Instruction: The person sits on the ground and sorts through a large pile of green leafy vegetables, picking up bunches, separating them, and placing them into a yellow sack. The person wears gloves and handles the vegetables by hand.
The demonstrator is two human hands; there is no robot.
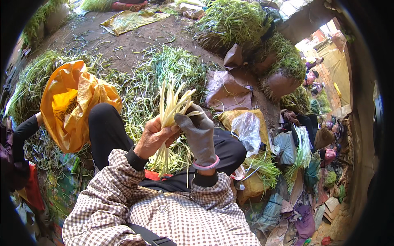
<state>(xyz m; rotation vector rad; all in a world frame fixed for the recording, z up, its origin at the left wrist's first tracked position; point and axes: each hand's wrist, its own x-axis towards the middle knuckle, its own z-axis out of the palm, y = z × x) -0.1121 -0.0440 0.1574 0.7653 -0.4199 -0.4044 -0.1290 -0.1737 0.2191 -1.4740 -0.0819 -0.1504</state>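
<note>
My bare left hand (150, 136) grips a bundle of pale yellow plant stalks (168, 106) around its middle, in front of my chest. The thick pale ends fan out above the fist, and thinner, limp ends hang below it. On my right hand (200, 132) is a grey knitted glove with a pink band at the wrist. Its thumb and curled fingers pinch a few stalks at the right side of the bundle. Loose green and yellowish stalks (135, 83) cover the ground beyond my knees.
An open orange sack (80, 117) stands by my left knee, near another person's sleeve (27, 132). Large heaps of green stalks (237, 21) rise at the back right. On the right lie a yellow sack with clear plastic (247, 132) and a brown sheet (227, 92). Other people sit farther right.
</note>
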